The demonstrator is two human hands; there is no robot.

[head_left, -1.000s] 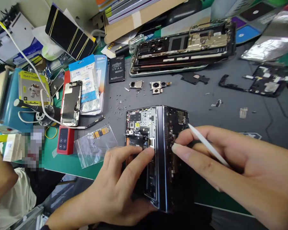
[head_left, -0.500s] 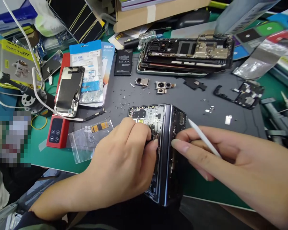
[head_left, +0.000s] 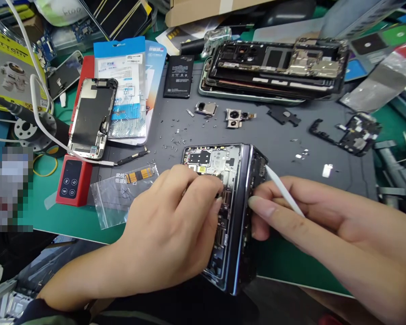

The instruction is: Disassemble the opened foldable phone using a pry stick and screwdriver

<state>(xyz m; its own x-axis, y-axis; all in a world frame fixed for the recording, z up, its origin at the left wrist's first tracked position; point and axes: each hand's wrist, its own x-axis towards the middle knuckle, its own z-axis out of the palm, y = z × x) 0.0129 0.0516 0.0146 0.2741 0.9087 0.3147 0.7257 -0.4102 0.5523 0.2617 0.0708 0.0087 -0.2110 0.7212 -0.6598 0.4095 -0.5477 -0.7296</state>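
Opened foldable phone (head_left: 228, 180) sits half-folded on grey surface (head_left: 291, 144). Left hand (head_left: 169, 234) fingers press on its exposed board, gripping nothing. Right hand (head_left: 325, 225) fingers pinch white spudger (head_left: 284, 192), tip at phone's right half.

two hands (head_left: 169, 234) (head_left: 325, 234), two camera modules (head_left: 205, 108) (head_left: 236, 118), one battery (head_left: 179, 76)

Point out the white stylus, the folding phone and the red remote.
white stylus (head_left: 282, 192), head view, bare shaft above the fingers.
folding phone (head_left: 219, 160), head view, exposed top of its left half.
red remote (head_left: 69, 180), head view, button face.
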